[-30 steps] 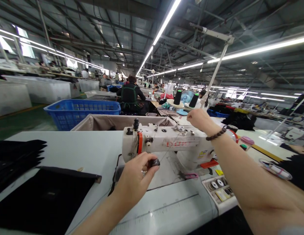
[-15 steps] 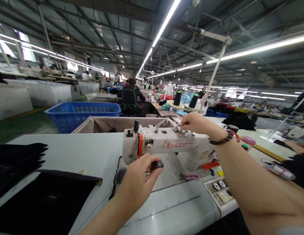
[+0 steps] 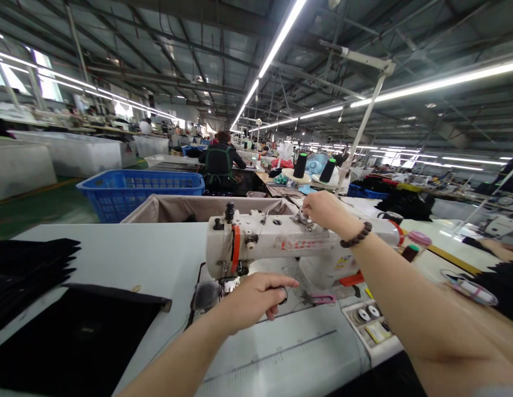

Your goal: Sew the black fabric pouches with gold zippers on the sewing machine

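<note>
A white sewing machine (image 3: 265, 242) stands across the table before me. My left hand (image 3: 254, 300) is in front of its arm, palm down, with the index finger stretched to the right. A small dark, shiny, rounded object (image 3: 283, 295) shows under its fingers, mostly hidden. My right hand (image 3: 329, 212) reaches to the top of the machine, its fingers closed at a small metal bobbin winder (image 3: 302, 218). What those fingertips pinch is hidden. Pink thread snips (image 3: 322, 299) lie on the machine bed, right of my left hand.
Black fabric pieces (image 3: 78, 331) lie at the left. A small tray (image 3: 374, 328) holds bobbins at the right front. Two black thread cones (image 3: 300, 165) stand behind the machine. A blue basket (image 3: 143, 182) and a cloth-lined bin (image 3: 174, 207) are beyond the table. A co-worker (image 3: 221, 162) sits ahead.
My left hand has turned palm down and moved right, its index finger straightening while the dark object slipped lower among the fingers. My right hand stays at the winder; its wrist shifted slightly left.
</note>
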Demonstrator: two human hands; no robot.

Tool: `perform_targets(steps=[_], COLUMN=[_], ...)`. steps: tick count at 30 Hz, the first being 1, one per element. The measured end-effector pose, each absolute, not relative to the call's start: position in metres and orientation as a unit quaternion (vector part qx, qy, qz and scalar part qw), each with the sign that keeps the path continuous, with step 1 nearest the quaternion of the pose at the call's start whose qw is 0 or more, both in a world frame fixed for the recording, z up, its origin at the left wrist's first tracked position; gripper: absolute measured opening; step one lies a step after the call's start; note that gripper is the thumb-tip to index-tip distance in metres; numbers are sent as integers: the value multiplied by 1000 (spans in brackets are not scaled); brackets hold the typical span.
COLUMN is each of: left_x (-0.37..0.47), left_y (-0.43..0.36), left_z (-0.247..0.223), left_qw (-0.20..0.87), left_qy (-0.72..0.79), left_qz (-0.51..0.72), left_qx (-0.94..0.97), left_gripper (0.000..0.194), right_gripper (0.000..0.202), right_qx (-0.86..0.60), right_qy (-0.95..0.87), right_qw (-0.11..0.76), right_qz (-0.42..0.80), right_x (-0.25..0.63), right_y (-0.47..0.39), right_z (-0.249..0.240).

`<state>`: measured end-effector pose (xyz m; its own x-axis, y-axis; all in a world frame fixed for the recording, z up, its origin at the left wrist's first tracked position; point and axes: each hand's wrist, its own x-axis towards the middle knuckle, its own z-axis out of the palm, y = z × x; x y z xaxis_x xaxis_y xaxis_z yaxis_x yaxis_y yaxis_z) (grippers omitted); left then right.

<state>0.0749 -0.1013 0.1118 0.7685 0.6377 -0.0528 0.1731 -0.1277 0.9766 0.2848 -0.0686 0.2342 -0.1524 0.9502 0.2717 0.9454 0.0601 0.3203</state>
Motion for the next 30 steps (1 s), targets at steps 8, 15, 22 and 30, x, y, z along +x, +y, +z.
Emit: perform_targets(steps=[8,15,22,30], left_x=[77,76,76,75], left_y=[-102,-107,-109,-111], left_z=[114,115,116,115], left_qw=[611,581,569,528], left_qy=[250,247,244,256], left_qz=[310,335,341,333], left_qx=[684,699,708,738], left_gripper=[24,23,21,23], right_gripper=[25,21,19,18], right_qx=[661,664,657,646], right_qy=[717,717,728,743], right_qw=[16,21,17,15], right_qz=[220,211,195,176], right_x=[284,288,287,286], right_y=[-65,-66,-67,-69], right_z=[234,234,233,236])
